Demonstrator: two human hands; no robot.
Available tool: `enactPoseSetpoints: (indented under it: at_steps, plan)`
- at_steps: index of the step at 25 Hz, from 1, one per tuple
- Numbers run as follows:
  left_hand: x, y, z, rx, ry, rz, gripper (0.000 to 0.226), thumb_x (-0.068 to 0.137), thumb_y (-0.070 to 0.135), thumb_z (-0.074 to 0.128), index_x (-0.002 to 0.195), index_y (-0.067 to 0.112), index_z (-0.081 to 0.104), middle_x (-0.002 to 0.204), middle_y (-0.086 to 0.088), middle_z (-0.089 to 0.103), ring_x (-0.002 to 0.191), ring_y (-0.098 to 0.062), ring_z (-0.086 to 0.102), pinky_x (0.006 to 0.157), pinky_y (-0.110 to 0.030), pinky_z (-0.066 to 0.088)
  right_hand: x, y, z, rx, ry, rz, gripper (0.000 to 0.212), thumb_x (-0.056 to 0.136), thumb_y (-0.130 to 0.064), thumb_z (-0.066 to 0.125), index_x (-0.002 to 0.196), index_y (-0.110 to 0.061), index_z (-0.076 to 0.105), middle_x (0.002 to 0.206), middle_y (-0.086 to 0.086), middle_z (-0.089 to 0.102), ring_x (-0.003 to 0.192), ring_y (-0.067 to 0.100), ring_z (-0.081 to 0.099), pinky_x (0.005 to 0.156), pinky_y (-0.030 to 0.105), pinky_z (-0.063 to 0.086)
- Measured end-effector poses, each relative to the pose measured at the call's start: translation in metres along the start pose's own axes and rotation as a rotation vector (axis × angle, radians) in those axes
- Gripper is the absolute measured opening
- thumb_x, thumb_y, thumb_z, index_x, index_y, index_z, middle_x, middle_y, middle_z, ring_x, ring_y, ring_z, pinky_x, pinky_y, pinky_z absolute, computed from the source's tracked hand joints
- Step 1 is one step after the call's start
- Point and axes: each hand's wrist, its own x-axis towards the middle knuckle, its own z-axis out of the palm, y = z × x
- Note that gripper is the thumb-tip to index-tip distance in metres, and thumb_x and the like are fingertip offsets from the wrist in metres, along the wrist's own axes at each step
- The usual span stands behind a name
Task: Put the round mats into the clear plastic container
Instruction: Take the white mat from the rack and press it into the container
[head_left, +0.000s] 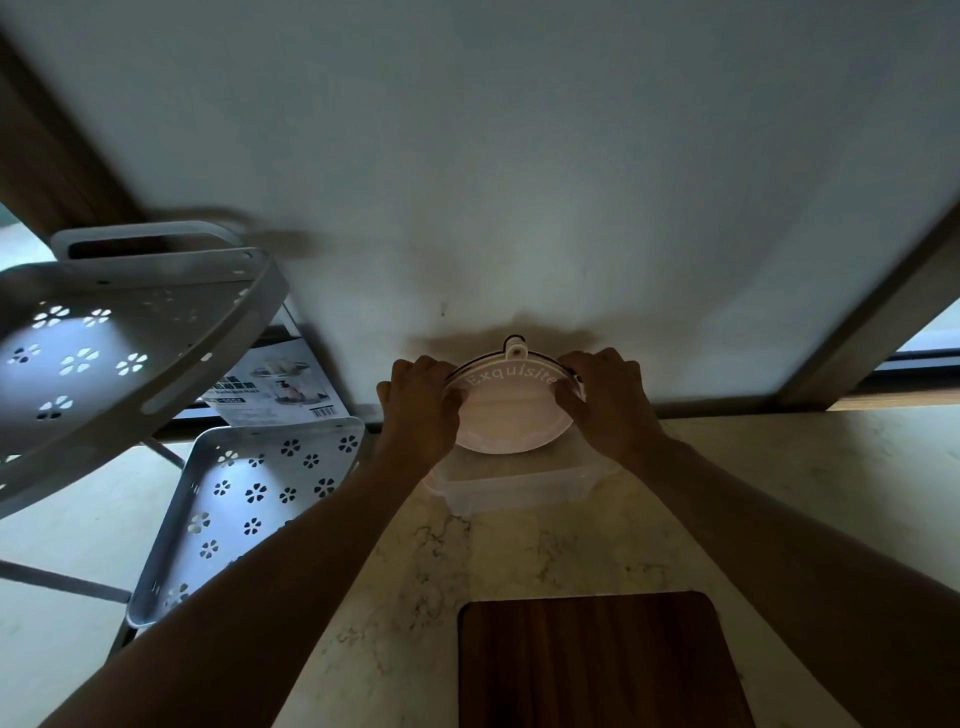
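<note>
At the centre of the frame, both hands grip a stack of round pale pink mats (511, 410) by its edges, the left hand (421, 405) on the left rim and the right hand (610, 400) on the right rim. The top mat bears the white word "Exquisite" and a small hanging tab at its far edge. Just below the mats sits a clear rectangular plastic container (514, 491) on a pale marbled countertop (779, 493). A dark wooden cutting board (597, 665) lies at the bottom centre. At the left stands a grey perforated metal rack (119, 353) with flower-shaped cut-outs, a printed cardboard box (280, 384) behind it. A white wall (493, 156) fills the upper frame.
</note>
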Motion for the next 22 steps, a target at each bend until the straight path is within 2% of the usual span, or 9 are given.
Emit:
enactPoseSetpoints:
  at_steps: [3, 6, 11, 16, 20, 22]
  plan:
    - [-0.002, -0.003, -0.003, -0.013, 0.049, 0.023, 0.018, 0.094, 0.019, 0.057, 0.109, 0.015, 0.067, 0.11, -0.008, 0.065, 0.108, -0.031, 0.047, 0.083, -0.04, 0.028, -0.002, 0.0, -0.002, 0.028, 0.035, -0.022, 0.024, 0.092, -0.025, 0.062, 0.112, -0.012, 0.064, 0.105, 0.008, 0.071, 0.097, 0.03, 0.055, 0.08, 0.035, 0.028]
    - [-0.005, -0.007, 0.001, 0.031, 0.029, 0.057, 0.019, 0.094, 0.021, 0.057, 0.11, 0.017, 0.066, 0.11, -0.007, 0.065, 0.107, -0.03, 0.048, 0.083, -0.041, 0.029, -0.005, 0.001, -0.001, 0.004, 0.009, -0.021, 0.024, 0.092, -0.026, 0.061, 0.113, -0.014, 0.064, 0.104, 0.007, 0.071, 0.097, 0.029, 0.055, 0.079, 0.034, 0.027]
    - [0.001, -0.005, 0.003, 0.023, 0.013, 0.018, 0.02, 0.094, 0.021, 0.057, 0.111, 0.016, 0.066, 0.111, -0.007, 0.065, 0.108, -0.031, 0.048, 0.086, -0.042, 0.03, -0.002, 0.003, 0.0, -0.021, -0.009, -0.023, 0.022, 0.093, -0.028, 0.06, 0.11, -0.016, 0.064, 0.1, 0.006, 0.072, 0.094, 0.028, 0.055, 0.08, 0.037, 0.03]
    - [-0.001, -0.004, 0.001, 0.026, 0.028, 0.019, 0.018, 0.095, 0.022, 0.055, 0.106, 0.015, 0.066, 0.107, -0.008, 0.066, 0.107, -0.031, 0.048, 0.086, -0.043, 0.031, 0.002, 0.002, -0.007, -0.007, 0.025, -0.031, 0.021, 0.092, -0.026, 0.062, 0.109, -0.015, 0.065, 0.1, 0.006, 0.071, 0.095, 0.03, 0.055, 0.079, 0.034, 0.025]
    - [0.004, -0.009, 0.001, 0.079, -0.03, 0.012, 0.022, 0.096, 0.025, 0.054, 0.109, 0.013, 0.067, 0.107, -0.009, 0.067, 0.107, -0.031, 0.048, 0.086, -0.043, 0.031, 0.008, -0.002, -0.006, -0.067, -0.046, -0.019, 0.022, 0.093, -0.028, 0.058, 0.11, -0.017, 0.064, 0.099, 0.006, 0.071, 0.098, 0.031, 0.053, 0.08, 0.037, 0.028]
    - [0.007, -0.012, 0.002, 0.099, -0.041, 0.026, 0.023, 0.095, 0.026, 0.054, 0.108, 0.012, 0.068, 0.106, -0.009, 0.067, 0.107, -0.031, 0.048, 0.085, -0.043, 0.032, 0.013, -0.003, -0.003, -0.107, -0.076, -0.012, 0.023, 0.093, -0.027, 0.057, 0.111, -0.015, 0.063, 0.106, 0.01, 0.067, 0.104, 0.032, 0.052, 0.082, 0.038, 0.031]
